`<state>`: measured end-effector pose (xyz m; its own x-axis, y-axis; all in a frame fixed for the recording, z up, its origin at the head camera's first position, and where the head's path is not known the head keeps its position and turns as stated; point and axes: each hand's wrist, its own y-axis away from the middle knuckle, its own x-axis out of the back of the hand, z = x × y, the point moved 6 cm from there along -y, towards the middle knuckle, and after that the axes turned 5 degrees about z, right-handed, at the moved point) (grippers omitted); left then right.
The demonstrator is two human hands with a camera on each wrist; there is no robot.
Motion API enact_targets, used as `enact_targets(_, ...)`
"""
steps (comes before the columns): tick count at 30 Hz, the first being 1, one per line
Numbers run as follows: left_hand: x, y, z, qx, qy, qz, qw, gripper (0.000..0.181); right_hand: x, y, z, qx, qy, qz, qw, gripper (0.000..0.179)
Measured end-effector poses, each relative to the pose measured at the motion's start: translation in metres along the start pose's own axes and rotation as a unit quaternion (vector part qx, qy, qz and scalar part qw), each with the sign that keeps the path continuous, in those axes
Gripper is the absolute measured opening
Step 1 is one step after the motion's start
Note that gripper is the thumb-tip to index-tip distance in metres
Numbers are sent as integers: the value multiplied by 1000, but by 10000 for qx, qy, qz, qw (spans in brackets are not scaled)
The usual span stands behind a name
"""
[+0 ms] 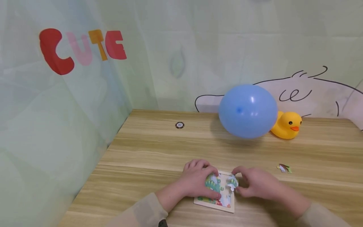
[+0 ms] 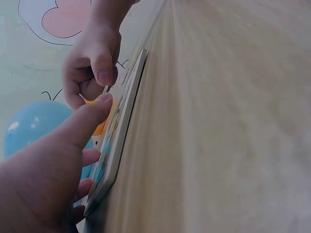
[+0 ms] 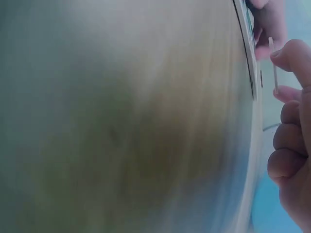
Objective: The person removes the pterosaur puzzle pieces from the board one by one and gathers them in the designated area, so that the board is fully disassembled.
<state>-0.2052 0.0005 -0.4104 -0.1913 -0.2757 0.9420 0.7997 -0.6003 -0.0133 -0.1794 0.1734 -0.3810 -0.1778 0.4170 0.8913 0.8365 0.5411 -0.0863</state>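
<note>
A small jigsaw puzzle (image 1: pixel 226 201) in a pale wooden tray lies on the table, with a green dinosaur picture partly under my left hand (image 1: pixel 195 181). That hand arches over it and holds it, thumb on the near part and fingers toward the far edge. Between thumb and index finger, my right hand (image 1: pixel 259 183) pinches a puzzle piece (image 1: pixel 232 182) over the tray's bare right part. In the right wrist view the piece (image 3: pixel 275 68) appears edge-on, raised off the tray. Another puzzle piece (image 1: pixel 284 168) lies on the table beyond the right hand.
A blue balloon (image 1: pixel 248 111) sits at the back of the wooden table (image 1: pixel 141 151), partly hiding a yellow rubber duck (image 1: pixel 287 126). A round black-and-white chip (image 1: pixel 180 125) lies farther left. Printed fabric (image 1: pixel 175 47) hangs behind and along the left side.
</note>
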Motion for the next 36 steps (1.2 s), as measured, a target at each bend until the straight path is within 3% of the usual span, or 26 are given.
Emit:
enact_targets(4,0,1,-1,-114,126,-36,9998,57,8,3,11,-135,204,30,9997,43)
enact_targets(9,1,6,-8,-472,349,-149,9982,63,19,9,28,-199,626,126,9978,39)
enact_targets(15,3,8,-13,-786,506,-322,9951,68,32,19,49,-349,568,492,9966,39)
enact_targets(25,6,9,-11,-724,534,-457,9949,64,44,24,76,-452,699,677,9942,39)
enact_targets(36,7,11,-10,-705,462,-429,9955,65,48,28,98,-993,914,379,9901,39)
